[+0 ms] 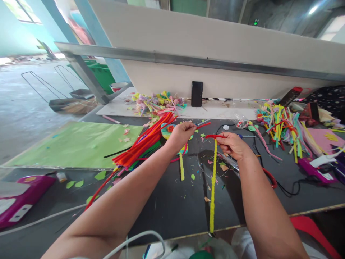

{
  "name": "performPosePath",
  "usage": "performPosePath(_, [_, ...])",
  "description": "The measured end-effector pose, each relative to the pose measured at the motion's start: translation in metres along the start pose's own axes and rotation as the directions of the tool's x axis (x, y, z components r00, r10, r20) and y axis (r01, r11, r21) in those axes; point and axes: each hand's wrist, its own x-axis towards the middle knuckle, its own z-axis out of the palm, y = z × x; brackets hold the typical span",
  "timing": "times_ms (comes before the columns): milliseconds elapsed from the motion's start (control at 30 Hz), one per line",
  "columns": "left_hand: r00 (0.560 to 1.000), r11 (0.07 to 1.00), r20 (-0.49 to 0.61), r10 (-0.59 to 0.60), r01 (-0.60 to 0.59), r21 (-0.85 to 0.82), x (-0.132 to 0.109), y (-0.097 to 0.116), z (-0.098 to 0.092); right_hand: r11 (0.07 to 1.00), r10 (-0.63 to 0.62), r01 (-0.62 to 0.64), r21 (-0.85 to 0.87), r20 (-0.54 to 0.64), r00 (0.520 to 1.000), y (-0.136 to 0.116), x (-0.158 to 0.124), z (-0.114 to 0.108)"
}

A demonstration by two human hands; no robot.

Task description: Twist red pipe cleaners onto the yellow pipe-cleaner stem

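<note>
Head view only. Left hand (181, 133) closed, fingertips pinched on a red pipe cleaner (203, 125); its free end pokes right. Right hand (232, 145) pinched on the top of a yellow pipe cleaner (212, 180), with a red strand (214, 136) crossing there. Can't tell if both red bits are one piece. Yellow one runs to the worktop (167, 201) near edge; hanging or lying, unclear. Scissors (269, 178) mostly hidden under right wrist. Orange-red bundle (145, 142) just left of left hand. Phone (197, 93) upright against the back panel
</note>
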Motion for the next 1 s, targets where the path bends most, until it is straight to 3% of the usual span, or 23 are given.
performPosePath(100, [0.996, 0.995, 0.050, 0.078, -0.075, -0.063, -0.007, 0.013, 0.004, 1.000, -0.005, 0.005, 0.000, -0.006, 1.000, -0.001, -0.001, 0.002])
performPosePath(233, [0.982, 0.993, 0.162, 0.095, -0.083, -0.079, -0.013, 0.019, 0.009, 1.000, -0.017, 0.017, -0.015, -0.009, 1.000, -0.001, -0.001, 0.002])
performPosePath(567, [0.973, 0.991, 0.190, 0.132, -0.134, 0.001, -0.017, 0.014, 0.014, 0.999, -0.022, 0.021, -0.049, -0.021, 1.000, 0.000, 0.000, 0.003])
performPosePath(700, [0.960, 0.966, 0.186, 0.208, -0.231, 0.115, -0.020, 0.013, 0.018, 0.998, -0.038, 0.038, -0.041, 0.005, 0.999, 0.002, 0.001, 0.003])
performPosePath(867, [0.926, 0.860, 0.180, 0.332, -0.376, 0.345, -0.025, 0.015, 0.021, 0.998, -0.031, 0.034, -0.052, 0.054, 0.998, 0.006, 0.003, 0.002])
performPosePath(1000, [0.891, 0.802, 0.194, 0.411, -0.454, 0.388, -0.029, 0.014, 0.022, 0.997, -0.032, 0.038, -0.061, 0.088, 0.996, 0.006, 0.003, 0.004])
